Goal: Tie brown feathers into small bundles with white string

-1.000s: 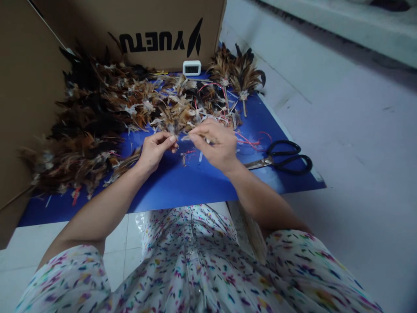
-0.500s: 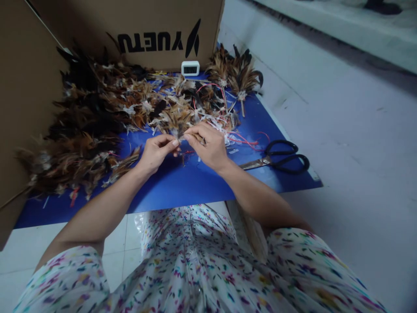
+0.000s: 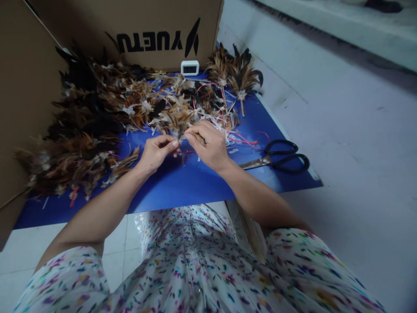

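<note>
Blue flat tabletop point(image 3: 185, 189), crowded on its left and far sides. Large heap of brown and black feathers point(image 3: 86, 124) fills the left; brown cardboard panel point(image 3: 153, 19) with upside-down black lettering walls the far side, small white rectangular digital clock point(image 3: 190, 68) before it. Far right: two brown-black feather bunches point(image 3: 241, 78). Right: metal scissors with black looped handles point(image 3: 267, 160), tip close by the right forearm. Tangled red and white strips point(image 3: 223, 124) lie beyond the right hand point(image 3: 207, 144), which partly covers them. Small tan-brown feather tuft point(image 3: 177, 126) at centre, base pinched by left hand point(image 3: 158, 153); right fingertips narrowed at the same base, exact grip unclear. Versus one second ago: right hand nearer the left, more white strips exposed.
</note>
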Action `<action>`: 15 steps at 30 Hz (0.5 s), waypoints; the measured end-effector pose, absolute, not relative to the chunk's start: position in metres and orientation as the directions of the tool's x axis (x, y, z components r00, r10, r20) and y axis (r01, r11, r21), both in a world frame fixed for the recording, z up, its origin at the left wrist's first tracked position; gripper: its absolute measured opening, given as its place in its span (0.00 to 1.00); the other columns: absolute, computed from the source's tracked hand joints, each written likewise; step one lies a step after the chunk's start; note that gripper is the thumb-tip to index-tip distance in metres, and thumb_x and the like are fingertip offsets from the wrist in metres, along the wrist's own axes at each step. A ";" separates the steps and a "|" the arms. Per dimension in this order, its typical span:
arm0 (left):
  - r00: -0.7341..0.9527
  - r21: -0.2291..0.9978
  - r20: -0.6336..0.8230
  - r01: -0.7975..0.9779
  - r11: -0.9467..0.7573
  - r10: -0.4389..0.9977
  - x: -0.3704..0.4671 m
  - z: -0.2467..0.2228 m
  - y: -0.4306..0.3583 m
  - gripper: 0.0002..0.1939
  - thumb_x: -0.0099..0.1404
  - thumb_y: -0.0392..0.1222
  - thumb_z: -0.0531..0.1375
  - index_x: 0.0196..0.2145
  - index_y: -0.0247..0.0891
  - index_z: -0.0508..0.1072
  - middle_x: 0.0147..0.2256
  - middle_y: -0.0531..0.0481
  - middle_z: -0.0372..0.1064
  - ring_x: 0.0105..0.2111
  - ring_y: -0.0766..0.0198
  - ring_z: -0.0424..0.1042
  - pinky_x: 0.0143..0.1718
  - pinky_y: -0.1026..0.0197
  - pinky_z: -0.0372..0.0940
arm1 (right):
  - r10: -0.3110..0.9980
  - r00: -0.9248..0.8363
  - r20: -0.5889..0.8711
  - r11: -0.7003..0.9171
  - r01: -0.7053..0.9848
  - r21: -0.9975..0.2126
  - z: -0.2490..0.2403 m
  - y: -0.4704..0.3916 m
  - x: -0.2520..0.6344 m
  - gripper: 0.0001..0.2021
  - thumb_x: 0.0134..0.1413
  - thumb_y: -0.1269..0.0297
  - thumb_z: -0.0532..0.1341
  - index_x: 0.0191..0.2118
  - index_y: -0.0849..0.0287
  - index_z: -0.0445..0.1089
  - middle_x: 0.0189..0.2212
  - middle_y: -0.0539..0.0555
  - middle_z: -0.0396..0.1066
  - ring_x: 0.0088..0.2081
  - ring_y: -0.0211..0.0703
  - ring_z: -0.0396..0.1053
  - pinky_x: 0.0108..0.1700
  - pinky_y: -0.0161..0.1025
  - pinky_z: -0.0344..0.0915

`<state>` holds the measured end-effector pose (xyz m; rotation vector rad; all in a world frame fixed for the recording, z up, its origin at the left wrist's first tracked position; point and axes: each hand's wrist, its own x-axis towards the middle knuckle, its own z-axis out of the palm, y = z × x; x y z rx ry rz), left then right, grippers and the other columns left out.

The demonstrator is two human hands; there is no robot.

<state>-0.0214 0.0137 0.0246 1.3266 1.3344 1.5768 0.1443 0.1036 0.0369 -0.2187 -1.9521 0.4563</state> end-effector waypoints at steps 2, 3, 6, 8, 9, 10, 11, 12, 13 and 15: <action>-0.257 0.961 0.271 0.123 -0.247 0.928 -0.021 0.026 0.013 0.16 0.56 0.52 0.70 0.25 0.35 0.77 0.22 0.52 0.73 0.20 0.69 0.68 0.26 0.64 0.64 | 0.347 -0.411 0.843 0.915 -0.048 -0.400 0.037 0.104 0.144 0.07 0.67 0.65 0.58 0.36 0.57 0.71 0.31 0.50 0.73 0.36 0.39 0.70 0.41 0.39 0.66; -0.258 0.961 0.271 0.125 -0.246 0.927 -0.021 0.026 0.013 0.16 0.56 0.52 0.70 0.25 0.35 0.77 0.22 0.52 0.73 0.20 0.69 0.68 0.26 0.64 0.64 | 0.339 -0.409 0.847 0.919 -0.046 -0.390 0.037 0.104 0.144 0.07 0.67 0.64 0.58 0.36 0.57 0.71 0.31 0.51 0.73 0.36 0.39 0.70 0.41 0.39 0.66; -0.259 0.961 0.270 0.131 -0.243 0.927 -0.020 0.027 0.013 0.16 0.56 0.52 0.70 0.25 0.36 0.77 0.22 0.52 0.73 0.20 0.69 0.68 0.26 0.64 0.64 | 0.305 -0.407 0.861 0.935 -0.043 -0.351 0.036 0.105 0.144 0.07 0.67 0.65 0.58 0.36 0.57 0.71 0.31 0.51 0.73 0.36 0.40 0.70 0.41 0.40 0.66; -0.255 0.959 0.274 0.145 -0.243 0.927 -0.019 0.027 0.013 0.16 0.56 0.53 0.70 0.25 0.36 0.77 0.22 0.52 0.72 0.20 0.69 0.68 0.26 0.64 0.64 | 0.282 -0.413 0.866 0.944 -0.042 -0.327 0.035 0.105 0.143 0.07 0.67 0.65 0.58 0.36 0.57 0.70 0.31 0.51 0.73 0.36 0.40 0.70 0.41 0.40 0.66; -0.252 0.957 0.277 0.156 -0.244 0.927 -0.019 0.027 0.013 0.16 0.56 0.53 0.70 0.25 0.36 0.77 0.22 0.52 0.72 0.20 0.69 0.68 0.26 0.64 0.64 | 0.274 -0.420 0.865 0.947 -0.040 -0.319 0.035 0.105 0.143 0.07 0.67 0.65 0.58 0.36 0.57 0.70 0.31 0.51 0.72 0.35 0.40 0.70 0.41 0.39 0.66; -0.249 0.955 0.281 0.167 -0.245 0.927 -0.020 0.027 0.012 0.17 0.57 0.53 0.70 0.26 0.36 0.77 0.22 0.52 0.72 0.20 0.69 0.68 0.27 0.64 0.64 | 0.270 -0.426 0.863 0.948 -0.038 -0.315 0.035 0.105 0.143 0.07 0.67 0.65 0.58 0.36 0.58 0.70 0.30 0.51 0.72 0.35 0.40 0.69 0.41 0.39 0.66; -0.247 0.953 0.285 0.179 -0.245 0.926 -0.020 0.027 0.012 0.17 0.57 0.53 0.70 0.26 0.36 0.77 0.22 0.52 0.72 0.20 0.69 0.68 0.27 0.64 0.64 | 0.271 -0.434 0.859 0.948 -0.036 -0.317 0.035 0.105 0.143 0.08 0.67 0.66 0.57 0.35 0.58 0.70 0.30 0.52 0.72 0.35 0.40 0.69 0.41 0.39 0.66; -0.246 0.951 0.286 0.189 -0.244 0.926 -0.020 0.027 0.012 0.17 0.57 0.54 0.70 0.26 0.36 0.77 0.22 0.52 0.72 0.20 0.69 0.68 0.27 0.64 0.64 | 0.277 -0.445 0.852 0.945 -0.034 -0.325 0.036 0.105 0.143 0.08 0.67 0.66 0.57 0.35 0.58 0.70 0.31 0.52 0.72 0.35 0.40 0.69 0.41 0.39 0.66; -0.246 0.950 0.286 0.196 -0.242 0.926 -0.020 0.026 0.012 0.17 0.57 0.54 0.70 0.26 0.36 0.77 0.22 0.52 0.72 0.20 0.69 0.68 0.27 0.64 0.64 | 0.286 -0.454 0.843 0.940 -0.035 -0.338 0.036 0.105 0.143 0.08 0.67 0.65 0.57 0.35 0.58 0.70 0.31 0.51 0.72 0.35 0.39 0.69 0.41 0.39 0.66; -0.247 0.950 0.284 0.204 -0.237 0.926 -0.020 0.026 0.013 0.18 0.56 0.55 0.70 0.26 0.36 0.77 0.22 0.52 0.72 0.20 0.69 0.68 0.27 0.64 0.64 | 0.315 -0.468 0.825 0.924 -0.045 -0.379 0.036 0.105 0.144 0.09 0.67 0.65 0.57 0.35 0.58 0.70 0.31 0.51 0.72 0.35 0.39 0.69 0.41 0.39 0.65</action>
